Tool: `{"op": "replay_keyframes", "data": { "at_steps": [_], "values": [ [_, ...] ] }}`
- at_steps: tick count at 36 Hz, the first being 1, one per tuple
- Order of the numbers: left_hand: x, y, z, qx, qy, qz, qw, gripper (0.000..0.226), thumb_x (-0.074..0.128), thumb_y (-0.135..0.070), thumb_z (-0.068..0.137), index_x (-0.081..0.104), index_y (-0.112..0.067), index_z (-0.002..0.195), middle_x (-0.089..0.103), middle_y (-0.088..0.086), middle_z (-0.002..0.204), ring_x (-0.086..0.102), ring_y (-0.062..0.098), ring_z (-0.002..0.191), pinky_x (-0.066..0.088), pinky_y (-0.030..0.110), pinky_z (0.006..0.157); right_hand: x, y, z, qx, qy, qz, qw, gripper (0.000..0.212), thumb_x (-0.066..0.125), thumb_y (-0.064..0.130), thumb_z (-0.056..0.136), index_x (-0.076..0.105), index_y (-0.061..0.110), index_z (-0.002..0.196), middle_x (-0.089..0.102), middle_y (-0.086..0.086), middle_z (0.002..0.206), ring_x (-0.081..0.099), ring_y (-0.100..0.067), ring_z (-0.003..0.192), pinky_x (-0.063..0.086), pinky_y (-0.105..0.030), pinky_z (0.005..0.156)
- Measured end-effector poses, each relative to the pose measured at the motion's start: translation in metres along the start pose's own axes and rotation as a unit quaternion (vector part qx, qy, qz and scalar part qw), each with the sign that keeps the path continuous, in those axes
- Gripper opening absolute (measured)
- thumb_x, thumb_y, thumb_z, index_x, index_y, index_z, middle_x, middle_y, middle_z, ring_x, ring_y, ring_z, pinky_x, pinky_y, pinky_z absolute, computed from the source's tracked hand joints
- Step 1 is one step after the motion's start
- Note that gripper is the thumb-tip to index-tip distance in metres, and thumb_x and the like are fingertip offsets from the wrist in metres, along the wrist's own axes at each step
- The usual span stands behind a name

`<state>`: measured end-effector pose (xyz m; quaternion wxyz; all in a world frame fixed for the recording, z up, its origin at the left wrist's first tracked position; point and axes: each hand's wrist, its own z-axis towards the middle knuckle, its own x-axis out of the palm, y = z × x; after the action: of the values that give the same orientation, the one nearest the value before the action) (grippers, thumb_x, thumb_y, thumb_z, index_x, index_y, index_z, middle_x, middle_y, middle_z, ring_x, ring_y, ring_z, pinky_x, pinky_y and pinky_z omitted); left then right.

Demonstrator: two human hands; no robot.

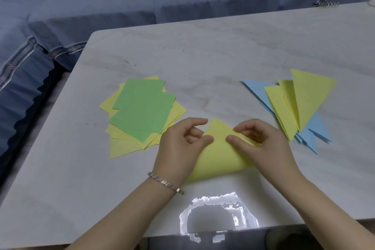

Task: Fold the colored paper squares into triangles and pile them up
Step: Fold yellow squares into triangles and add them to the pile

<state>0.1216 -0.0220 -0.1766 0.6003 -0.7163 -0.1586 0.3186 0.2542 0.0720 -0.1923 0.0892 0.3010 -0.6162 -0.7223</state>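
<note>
A pale marble table (203,50) stands before a blue sofa (101,10). On the table's left lies a loose stack of flat squares (142,107), green ones on top of yellow ones. Just right of it, near the front edge, the left hand (178,148), with a bracelet (165,183) on its wrist, curls its fingers and pinches the left side of a yellow sheet (219,156). The sheet is bent over into a triangle with its crease still rounded. The right hand (263,148) pinches its upper right edge. Further right lies a fanned pile of folded triangles (304,99), yellow over blue.
</note>
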Motion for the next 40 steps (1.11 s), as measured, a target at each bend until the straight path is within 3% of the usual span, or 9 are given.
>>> {"op": "replay_keyframes", "data": {
  "at_steps": [3,9,12,16,25,31,40],
  "values": [
    [0.002,-0.002,-0.004,0.006,-0.011,-0.003,1.000,0.038,0.076,-0.003,0.069,0.064,-0.038,0.072,0.059,-0.013,0.058,0.049,-0.002,0.049,0.041,0.004,0.058,0.000,0.002,-0.001,-0.001,0.010,0.011,1.000,0.028,0.076,0.013,0.072,0.063,0.035,0.084,0.067,0.010,0.076,0.061,-0.002,0.074,0.045,-0.010,0.072],
    [0.003,-0.002,-0.009,0.004,-0.017,0.006,1.000,0.036,0.076,-0.004,0.070,0.066,-0.038,0.070,0.062,-0.015,0.061,0.054,-0.006,0.057,0.040,0.001,0.061,0.001,0.005,-0.001,0.000,0.016,0.013,1.000,0.029,0.076,0.010,0.072,0.068,0.038,0.074,0.068,0.020,0.074,0.061,0.004,0.071,0.044,-0.007,0.067],
    [0.003,-0.001,-0.009,0.000,-0.015,0.008,1.000,0.034,0.075,-0.005,0.072,0.066,-0.038,0.071,0.061,-0.016,0.060,0.054,-0.006,0.057,0.039,0.000,0.061,0.001,0.006,-0.001,0.021,0.020,0.044,0.999,0.028,0.077,0.006,0.069,0.069,0.032,0.073,0.066,0.010,0.062,0.057,-0.001,0.058,0.043,-0.007,0.062],
    [0.003,-0.001,-0.012,-0.004,0.000,0.013,1.000,0.026,0.074,-0.008,0.074,0.069,-0.033,0.080,0.063,-0.015,0.067,0.055,-0.009,0.061,0.039,0.000,0.062,-0.001,0.006,-0.002,0.033,0.025,0.056,0.998,0.026,0.078,0.005,0.067,0.070,0.029,0.074,0.067,-0.002,0.065,0.056,-0.007,0.057,0.045,-0.010,0.061],
    [0.010,0.000,-0.014,-0.032,0.003,-0.018,0.999,0.032,0.077,-0.005,0.069,0.068,-0.032,0.082,0.064,-0.020,0.075,0.058,-0.014,0.068,0.041,0.001,0.063,-0.003,0.006,-0.003,0.026,0.020,0.061,0.998,0.025,0.078,0.005,0.068,0.070,0.029,0.069,0.066,-0.001,0.061,0.054,-0.005,0.054,0.042,-0.009,0.057],
    [0.011,-0.003,-0.015,-0.039,0.001,-0.019,0.999,0.027,0.075,-0.002,0.070,0.070,-0.027,0.080,0.057,-0.010,0.060,0.053,-0.010,0.056,0.039,0.000,0.058,-0.003,0.005,-0.004,0.022,0.032,0.048,0.998,0.028,0.075,0.004,0.071,0.070,0.031,0.072,0.064,0.008,0.058,0.054,-0.005,0.056,0.043,-0.008,0.060],
    [0.009,-0.002,-0.014,-0.031,0.008,-0.018,0.999,0.030,0.074,-0.005,0.072,0.067,-0.034,0.073,0.061,-0.007,0.063,0.050,-0.005,0.052,0.039,0.003,0.057,-0.005,0.007,-0.005,0.017,0.051,0.046,0.998,0.033,0.074,0.003,0.073,0.069,0.035,0.076,0.068,0.016,0.069,0.059,0.004,0.063,0.044,-0.006,0.066]
  ]
}}
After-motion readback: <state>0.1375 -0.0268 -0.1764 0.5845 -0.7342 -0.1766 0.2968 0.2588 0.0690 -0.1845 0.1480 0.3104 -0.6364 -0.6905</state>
